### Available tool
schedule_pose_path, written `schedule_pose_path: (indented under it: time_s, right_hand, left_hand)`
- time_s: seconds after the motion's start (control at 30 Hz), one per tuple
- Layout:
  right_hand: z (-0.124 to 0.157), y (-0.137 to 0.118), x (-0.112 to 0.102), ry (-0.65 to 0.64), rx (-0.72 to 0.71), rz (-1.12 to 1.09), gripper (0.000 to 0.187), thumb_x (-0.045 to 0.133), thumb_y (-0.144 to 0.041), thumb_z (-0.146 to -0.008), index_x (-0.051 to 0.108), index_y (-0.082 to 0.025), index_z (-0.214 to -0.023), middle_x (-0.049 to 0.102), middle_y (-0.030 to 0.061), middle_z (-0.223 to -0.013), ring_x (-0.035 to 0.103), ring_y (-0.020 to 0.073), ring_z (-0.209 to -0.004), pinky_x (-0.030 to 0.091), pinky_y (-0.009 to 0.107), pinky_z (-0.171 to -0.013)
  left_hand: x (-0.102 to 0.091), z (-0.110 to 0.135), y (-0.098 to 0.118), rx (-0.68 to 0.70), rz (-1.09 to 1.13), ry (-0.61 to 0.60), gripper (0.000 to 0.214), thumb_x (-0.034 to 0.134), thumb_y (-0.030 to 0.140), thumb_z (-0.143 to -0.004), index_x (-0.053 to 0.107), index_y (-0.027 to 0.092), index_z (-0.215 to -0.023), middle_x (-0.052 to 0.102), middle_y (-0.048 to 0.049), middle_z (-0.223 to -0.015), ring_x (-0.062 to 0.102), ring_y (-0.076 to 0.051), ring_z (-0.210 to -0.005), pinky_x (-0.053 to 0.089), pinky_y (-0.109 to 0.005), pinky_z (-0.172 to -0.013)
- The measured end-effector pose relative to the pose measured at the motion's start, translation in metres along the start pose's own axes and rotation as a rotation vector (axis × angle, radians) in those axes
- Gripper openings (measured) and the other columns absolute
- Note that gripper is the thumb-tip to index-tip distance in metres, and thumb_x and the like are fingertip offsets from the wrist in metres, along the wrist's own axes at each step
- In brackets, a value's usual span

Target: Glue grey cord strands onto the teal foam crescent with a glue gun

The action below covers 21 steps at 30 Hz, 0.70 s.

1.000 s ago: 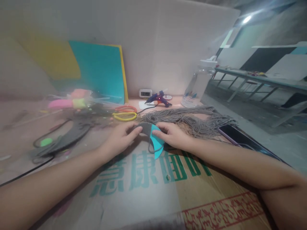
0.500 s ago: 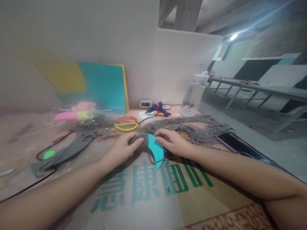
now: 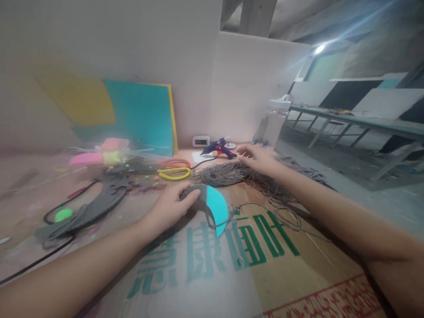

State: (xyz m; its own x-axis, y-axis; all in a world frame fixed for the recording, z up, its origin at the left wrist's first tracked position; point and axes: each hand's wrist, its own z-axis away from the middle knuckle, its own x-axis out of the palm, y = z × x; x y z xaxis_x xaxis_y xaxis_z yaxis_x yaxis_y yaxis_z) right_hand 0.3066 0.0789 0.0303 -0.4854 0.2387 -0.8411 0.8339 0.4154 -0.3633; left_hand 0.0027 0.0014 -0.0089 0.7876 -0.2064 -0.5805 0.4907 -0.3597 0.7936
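My left hand [image 3: 180, 198] pinches the grey, cord-wrapped end of a curved turquoise crescent piece [image 3: 217, 206]. The crescent's pointed bare tip hangs toward me over the cardboard. A thin grey cord [image 3: 247, 206] runs from the piece across the cardboard to the right. My right hand [image 3: 256, 160] is raised over the bundle of grey cord [image 3: 228, 173], close to the handle of a dark blue glue gun [image 3: 219, 148]. Its fingers are apart and hold nothing. The glue gun rests on a white card with a small red light lit.
Red-handled and yellow-handled scissors [image 3: 174, 173] lie beyond my left hand. A cord-covered grey crescent [image 3: 89, 207] and a green ball [image 3: 63, 215] are at left. A clear bottle [image 3: 273, 126] and a small digital clock [image 3: 201, 141] stand at the back. Printed cardboard [image 3: 232, 282] covers the front.
My right hand has let go of the turquoise crescent and moved up and away toward the glue gun. My left hand still holds the piece in nearly the same place.
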Motion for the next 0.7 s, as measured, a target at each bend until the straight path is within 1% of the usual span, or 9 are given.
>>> schedule_pose_path:
  time_s: [0.13,0.2,0.27,0.33,0.4,0.47,0.53,0.6,0.7]
  right_hand:
    - [-0.018,0.006,-0.008,-0.048,0.116,0.131,0.041,0.05,-0.037,-0.091,0.058,-0.016,-0.126,0.064,0.014,-0.125,0.062,0.0256,-0.108,0.049,0.037,-0.091]
    - [-0.035,0.007,-0.006,-0.089,0.131,0.167,0.044,0.054,-0.037,-0.089,0.058,-0.018,-0.128,0.062,0.0145,-0.129,0.059,0.0286,-0.115,0.046,0.038,-0.095]
    - [-0.055,0.008,0.001,-0.131,0.141,0.18,0.048,0.061,-0.034,-0.084,0.058,-0.014,-0.128,0.06,0.0167,-0.131,0.058,0.0308,-0.117,0.044,0.039,-0.097]
    - [-0.074,0.007,0.012,-0.189,0.152,0.171,0.047,0.066,-0.032,-0.08,0.061,-0.014,-0.124,0.064,0.0162,-0.125,0.06,0.0297,-0.112,0.045,0.037,-0.094]
    - [-0.09,0.004,0.023,-0.239,0.175,0.154,0.042,0.07,-0.032,-0.077,0.066,-0.011,-0.113,0.07,0.0162,-0.111,0.065,0.0286,-0.099,0.048,0.036,-0.086]
    - [-0.1,0.001,0.033,-0.265,0.205,0.126,0.036,0.072,-0.033,-0.075,0.068,-0.01,-0.103,0.072,0.0152,-0.098,0.066,0.0265,-0.087,0.049,0.034,-0.077]
    - [-0.104,-0.003,0.041,-0.275,0.24,0.083,0.03,0.072,-0.032,-0.074,0.069,-0.01,-0.094,0.072,0.0134,-0.087,0.066,0.0237,-0.078,0.049,0.032,-0.071]
    - [-0.103,-0.005,0.044,-0.276,0.271,0.022,0.023,0.071,-0.028,-0.074,0.069,-0.01,-0.088,0.071,0.0111,-0.08,0.064,0.0208,-0.071,0.048,0.03,-0.066]
    - [-0.098,-0.008,0.041,-0.248,0.301,-0.091,0.016,0.067,-0.023,-0.075,0.069,-0.012,-0.085,0.071,0.0091,-0.078,0.063,0.0172,-0.068,0.048,0.027,-0.061]
  left_hand:
    - [0.0,0.0,0.0,0.011,-0.006,-0.007,0.032,0.048,0.046,-0.089,0.056,0.018,-0.078,0.058,0.0006,-0.068,0.054,-0.015,-0.06,0.041,-0.023,-0.053]
    - [0.0,0.0,0.0,0.015,-0.015,-0.013,0.033,0.048,0.047,-0.09,0.056,0.017,-0.077,0.057,0.0007,-0.069,0.054,-0.015,-0.06,0.04,-0.023,-0.052]
    - [-0.001,0.001,0.001,0.011,-0.023,-0.015,0.034,0.047,0.048,-0.09,0.055,0.018,-0.078,0.056,0.001,-0.069,0.052,-0.014,-0.059,0.04,-0.024,-0.053]
    - [-0.001,0.001,0.002,0.008,-0.031,-0.009,0.034,0.047,0.048,-0.09,0.054,0.018,-0.077,0.056,0.001,-0.068,0.052,-0.015,-0.06,0.04,-0.024,-0.054]
    - [-0.002,0.001,0.003,0.017,-0.027,-0.007,0.033,0.047,0.046,-0.09,0.055,0.017,-0.076,0.058,0.0,-0.07,0.055,-0.016,-0.065,0.042,-0.025,-0.057]
    - [-0.002,0.0,0.005,0.035,-0.019,-0.016,0.032,0.047,0.044,-0.09,0.056,0.017,-0.076,0.06,-0.0014,-0.074,0.057,-0.018,-0.072,0.043,-0.026,-0.063]
    - [-0.002,-0.001,0.006,0.041,-0.021,-0.022,0.031,0.047,0.044,-0.089,0.058,0.017,-0.077,0.061,-0.0017,-0.076,0.057,-0.018,-0.074,0.044,-0.026,-0.064]
    - [-0.002,-0.001,0.006,0.027,-0.022,-0.024,0.031,0.048,0.044,-0.089,0.058,0.017,-0.076,0.059,-0.0009,-0.073,0.056,-0.017,-0.07,0.042,-0.026,-0.061]
    - [-0.001,0.0,0.004,0.013,0.001,-0.024,0.031,0.048,0.045,-0.089,0.057,0.018,-0.076,0.059,0.0001,-0.071,0.055,-0.016,-0.065,0.042,-0.025,-0.057]
